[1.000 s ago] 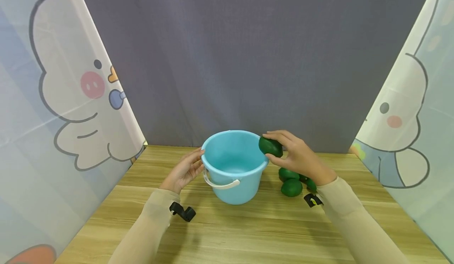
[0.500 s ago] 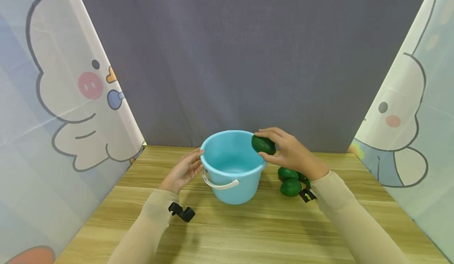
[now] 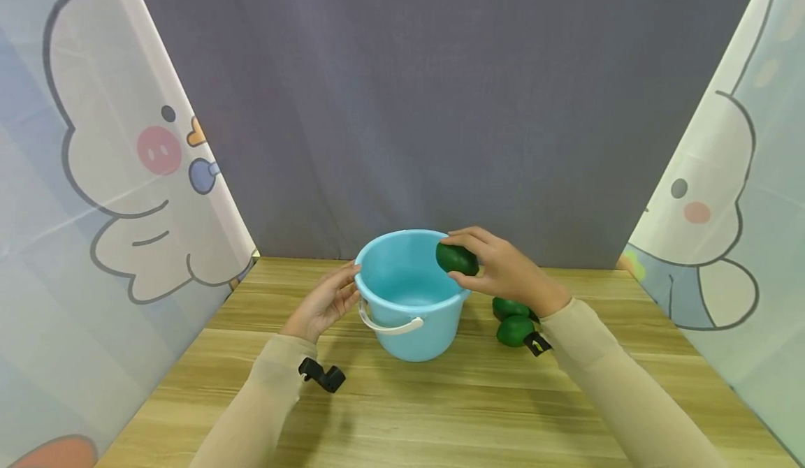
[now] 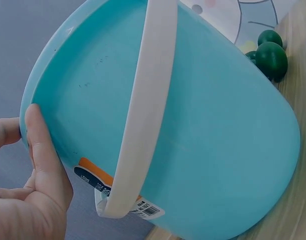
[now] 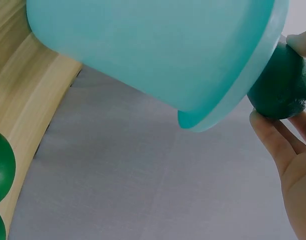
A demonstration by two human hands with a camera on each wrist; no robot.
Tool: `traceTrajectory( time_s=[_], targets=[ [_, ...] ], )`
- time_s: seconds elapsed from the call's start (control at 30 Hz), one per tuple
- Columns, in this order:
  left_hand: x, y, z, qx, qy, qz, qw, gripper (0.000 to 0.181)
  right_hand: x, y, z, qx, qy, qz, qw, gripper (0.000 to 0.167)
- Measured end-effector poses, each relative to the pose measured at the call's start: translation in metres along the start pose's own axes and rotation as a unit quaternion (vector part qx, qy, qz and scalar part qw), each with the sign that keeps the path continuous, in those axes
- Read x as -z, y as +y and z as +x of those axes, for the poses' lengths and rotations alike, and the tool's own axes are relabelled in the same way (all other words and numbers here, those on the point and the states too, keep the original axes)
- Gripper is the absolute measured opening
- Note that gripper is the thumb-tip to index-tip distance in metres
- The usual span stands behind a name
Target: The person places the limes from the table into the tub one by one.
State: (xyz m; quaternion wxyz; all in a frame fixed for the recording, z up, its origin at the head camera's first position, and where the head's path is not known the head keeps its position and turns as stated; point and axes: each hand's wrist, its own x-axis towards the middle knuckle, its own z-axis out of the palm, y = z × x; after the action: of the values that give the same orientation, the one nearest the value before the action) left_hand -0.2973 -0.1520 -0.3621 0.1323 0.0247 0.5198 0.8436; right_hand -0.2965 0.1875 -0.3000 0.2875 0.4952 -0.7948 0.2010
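A light blue bucket (image 3: 418,335) stands upright on the wooden table, its white handle (image 4: 148,105) hanging down on the near side. At its left rim, my left hand (image 3: 325,305) pinches the edge between thumb and fingers. My right hand (image 3: 503,269) grips a dark green avocado (image 3: 457,259) between thumb and fingertips, above the right side of the bucket's opening. In the right wrist view, the rim partly covers the held avocado (image 5: 283,82). More avocados (image 3: 515,330) lie to the right of the bucket, partly hidden behind my right wrist.
Wooden table (image 3: 402,412) runs in front of the bucket. A grey cloth (image 3: 402,105) hangs behind the table, and printed cartoon curtains (image 3: 126,174) flank it on the left and right.
My right hand has carried the avocado leftward, from the bucket's right rim to over its opening. My left hand has kept its hold on the rim.
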Motion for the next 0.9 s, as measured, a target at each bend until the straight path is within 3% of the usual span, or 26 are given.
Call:
traceTrajectory(
  time_s=[0.37,0.9],
  targets=[
    [0.0,0.0008,-0.0007,-0.001,0.003,-0.01,0.9999,0.034,-0.0056,0.0014,0.0033,-0.006,-0.015,-0.001,0.9999,0.051],
    [0.0018,-0.0002,0.0019,-0.003,-0.002,0.01,0.9999,0.043,-0.0102,0.0079,0.0034,-0.031,-0.041,0.008,0.9986,0.05]
  ],
)
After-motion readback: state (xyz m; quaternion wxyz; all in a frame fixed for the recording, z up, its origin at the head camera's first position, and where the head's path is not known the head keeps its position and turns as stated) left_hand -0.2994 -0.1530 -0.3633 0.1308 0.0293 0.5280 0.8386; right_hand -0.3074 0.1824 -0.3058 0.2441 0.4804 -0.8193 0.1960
